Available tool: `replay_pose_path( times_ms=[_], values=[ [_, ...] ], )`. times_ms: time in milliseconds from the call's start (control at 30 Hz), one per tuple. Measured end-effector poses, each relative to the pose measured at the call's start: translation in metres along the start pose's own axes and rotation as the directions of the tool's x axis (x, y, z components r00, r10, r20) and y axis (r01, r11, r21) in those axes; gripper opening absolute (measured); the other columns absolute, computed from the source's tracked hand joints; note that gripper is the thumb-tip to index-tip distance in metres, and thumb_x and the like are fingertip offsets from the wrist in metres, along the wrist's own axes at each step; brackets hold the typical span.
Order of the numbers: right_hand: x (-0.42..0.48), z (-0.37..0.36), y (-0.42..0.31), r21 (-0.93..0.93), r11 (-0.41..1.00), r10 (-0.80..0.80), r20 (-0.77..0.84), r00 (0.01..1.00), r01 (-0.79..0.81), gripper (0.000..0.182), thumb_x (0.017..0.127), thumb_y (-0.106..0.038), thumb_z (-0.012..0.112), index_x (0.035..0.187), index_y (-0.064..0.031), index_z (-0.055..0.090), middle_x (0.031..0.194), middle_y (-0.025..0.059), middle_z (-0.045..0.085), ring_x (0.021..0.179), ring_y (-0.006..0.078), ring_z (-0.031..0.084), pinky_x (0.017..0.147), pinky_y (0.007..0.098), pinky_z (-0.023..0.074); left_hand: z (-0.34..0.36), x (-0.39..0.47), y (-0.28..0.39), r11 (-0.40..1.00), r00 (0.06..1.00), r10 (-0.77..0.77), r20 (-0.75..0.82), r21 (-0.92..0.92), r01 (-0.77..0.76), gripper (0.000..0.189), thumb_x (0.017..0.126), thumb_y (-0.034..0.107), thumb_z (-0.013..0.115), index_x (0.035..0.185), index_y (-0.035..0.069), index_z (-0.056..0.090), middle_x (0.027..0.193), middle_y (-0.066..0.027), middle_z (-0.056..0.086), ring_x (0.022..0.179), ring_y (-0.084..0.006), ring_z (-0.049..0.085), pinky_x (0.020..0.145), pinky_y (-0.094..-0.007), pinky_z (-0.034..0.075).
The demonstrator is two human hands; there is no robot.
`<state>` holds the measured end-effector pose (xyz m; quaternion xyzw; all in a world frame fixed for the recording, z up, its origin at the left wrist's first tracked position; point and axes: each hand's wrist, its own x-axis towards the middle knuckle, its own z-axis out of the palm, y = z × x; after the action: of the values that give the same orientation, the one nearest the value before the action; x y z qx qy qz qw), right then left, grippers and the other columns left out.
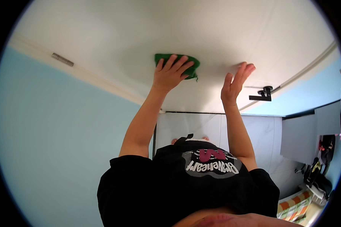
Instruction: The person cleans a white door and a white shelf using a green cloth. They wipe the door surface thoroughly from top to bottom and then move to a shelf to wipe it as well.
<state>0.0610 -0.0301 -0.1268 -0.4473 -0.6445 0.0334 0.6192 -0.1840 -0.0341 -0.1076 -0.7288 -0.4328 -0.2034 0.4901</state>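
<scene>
A green cloth [191, 72] lies flat against a white door [125, 25]. My left hand [167, 74] presses it there, fingers spread over its face, with cloth edges showing beyond the fingertips. Farther right, my right hand [235, 85] is raised at the door with nothing in it, fingers extended and thumb apart. Whether its side touches the door surface I cannot tell. Just below and right of that hand is a black lever handle [260, 97] on the door.
A metal hinge [62, 59] sits at the door's left edge, beside a light blue wall [59, 136]. Pale marble-look tiles [251, 127] cover the floor. To the right stand a grey cabinet [297, 139], dark cluttered items [315, 176] and a checked cloth [295, 207].
</scene>
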Motion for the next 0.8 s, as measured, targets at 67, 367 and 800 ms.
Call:
replay_pose_path(
  times_ms=[67,367,800],
  values=[
    [0.003,0.009,-0.006,-0.037,0.999,0.026,-0.024,0.999,-0.026,0.064,0.097,-0.026,0.043,0.144,0.0073,0.015,0.151,0.0307,0.002,0.139,0.0492,-0.003,0.111,0.0559,0.0032,0.002,-0.031,-0.019,0.985,0.985,-0.174,0.021,-0.013,0.174,0.048,0.073,0.057,0.064,0.115,0.034,0.059,0.136,0.0072,0.044,0.132,-0.0252,0.032,0.104,-0.0527,0.024],
    [0.002,0.026,-0.005,-0.164,0.984,0.057,-0.068,0.996,-0.068,0.071,0.098,-0.027,0.044,0.146,0.0037,0.002,0.152,0.0267,-0.008,0.140,0.0447,-0.010,0.112,0.0530,-0.0017,0.011,-0.120,-0.086,0.889,0.890,-0.455,0.027,-0.048,0.456,0.073,0.082,0.063,0.052,0.125,0.004,0.043,0.146,-0.0221,0.023,0.134,-0.0514,0.016,0.104,-0.0680,0.012],
    [0.007,0.031,-0.003,-0.367,0.928,0.041,-0.087,0.995,-0.070,0.077,0.099,-0.044,0.030,0.144,0.0067,-0.008,0.150,0.0300,-0.011,0.139,0.0445,-0.014,0.112,0.0530,-0.0035,-0.034,-0.067,-0.205,0.735,0.700,-0.678,-0.224,-0.203,0.647,0.087,0.091,0.056,0.039,0.143,-0.008,0.012,0.149,-0.0330,0.008,0.137,-0.0518,0.005,0.109,-0.0591,0.006]
  ],
)
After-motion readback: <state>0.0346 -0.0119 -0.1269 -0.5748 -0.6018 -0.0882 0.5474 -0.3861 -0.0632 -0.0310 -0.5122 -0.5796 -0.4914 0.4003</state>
